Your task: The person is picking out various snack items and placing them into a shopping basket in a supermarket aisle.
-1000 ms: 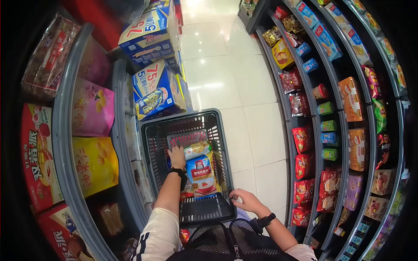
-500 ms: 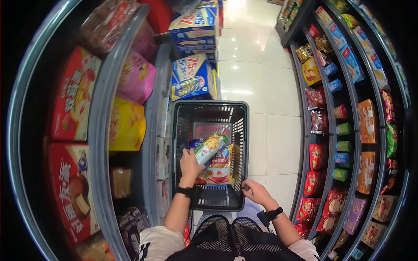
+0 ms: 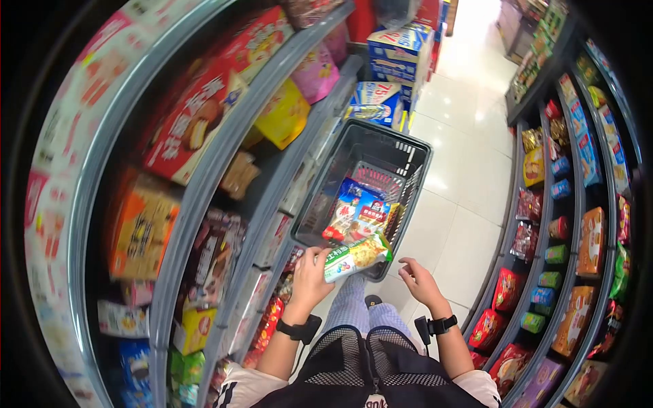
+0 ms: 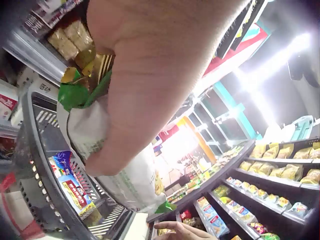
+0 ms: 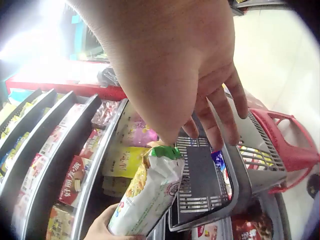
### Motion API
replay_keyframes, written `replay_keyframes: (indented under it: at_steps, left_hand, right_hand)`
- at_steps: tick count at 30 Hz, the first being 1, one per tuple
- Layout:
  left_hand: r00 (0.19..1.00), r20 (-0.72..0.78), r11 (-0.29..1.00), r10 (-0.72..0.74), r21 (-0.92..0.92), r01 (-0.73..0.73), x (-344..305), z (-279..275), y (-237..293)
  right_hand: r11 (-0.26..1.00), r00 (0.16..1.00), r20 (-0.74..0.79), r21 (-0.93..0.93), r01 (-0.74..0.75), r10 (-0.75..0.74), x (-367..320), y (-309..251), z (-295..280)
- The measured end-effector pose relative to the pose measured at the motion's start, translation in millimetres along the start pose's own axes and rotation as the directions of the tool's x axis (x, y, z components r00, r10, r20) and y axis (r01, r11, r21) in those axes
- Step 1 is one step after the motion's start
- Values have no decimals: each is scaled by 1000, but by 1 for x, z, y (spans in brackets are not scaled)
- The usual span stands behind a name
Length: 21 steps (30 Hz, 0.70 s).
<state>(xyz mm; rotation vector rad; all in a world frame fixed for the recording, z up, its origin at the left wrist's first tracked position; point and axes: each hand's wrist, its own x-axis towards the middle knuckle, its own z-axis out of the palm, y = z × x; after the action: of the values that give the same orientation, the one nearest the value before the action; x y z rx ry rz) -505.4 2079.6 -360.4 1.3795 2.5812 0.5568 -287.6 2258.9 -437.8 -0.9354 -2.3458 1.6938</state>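
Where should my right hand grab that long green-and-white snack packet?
Wrap the right hand round the snack packet near its free green end, coming from the right. The left hand holds the other end, and the packet looks long and narrow, so fingers should fit around it.

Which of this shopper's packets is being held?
The white-and-green packet: the left hand grips it; the blue packet and red one lie in the basket.

long white-and-green packet (image 3: 358,257), seemingly sealed, slanted in left hand (image 3: 311,280) over near end of basket (image 3: 389,132).
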Motion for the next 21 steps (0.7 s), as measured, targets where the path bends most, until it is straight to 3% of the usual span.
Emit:
replay_keyframes:
  at_steps: [1,3,9,12,14,15,16,19,21]
  left_hand:
    - [1000,-11,999,0,-35,0,-17,-8,8]
    - [1000,-13,997,-16,-73,15,-51,-27,21]
    - [988,-109,993,-112,-39,109,-147,-72,34]
    - [973,-175,986,-151,46,161,-202,-86,26]
    - [962,-204,980,-181,38,193,-242,-88,25]
    - [946,-242,975,-216,-2,222,-262,-87,24]
    - [924,-285,963,-256,11,270,-281,-91,25]
    - [885,-235,915,-402,-61,399,-342,-104,34]
    - [838,-305,887,-452,-54,459,-388,-105,37]
  right_hand:
    - [1000,999,24,-7,26,-25,-8,0,3]
    - [978,994,107,203,-57,36,-18,-3,13]
    - [904,930,329,427,9,-165,-39,-33,51]
    - [915,879,420,401,44,-227,-51,-35,80]
    - [936,850,424,290,200,-313,-62,-55,101]
    - [944,827,492,304,127,-270,-74,-75,106]
    - [939,789,534,307,156,-306,-79,-84,119]
    - [952,699,672,303,42,-244,-104,-97,159]
    - [958,630,731,273,83,-263,-125,-105,189]
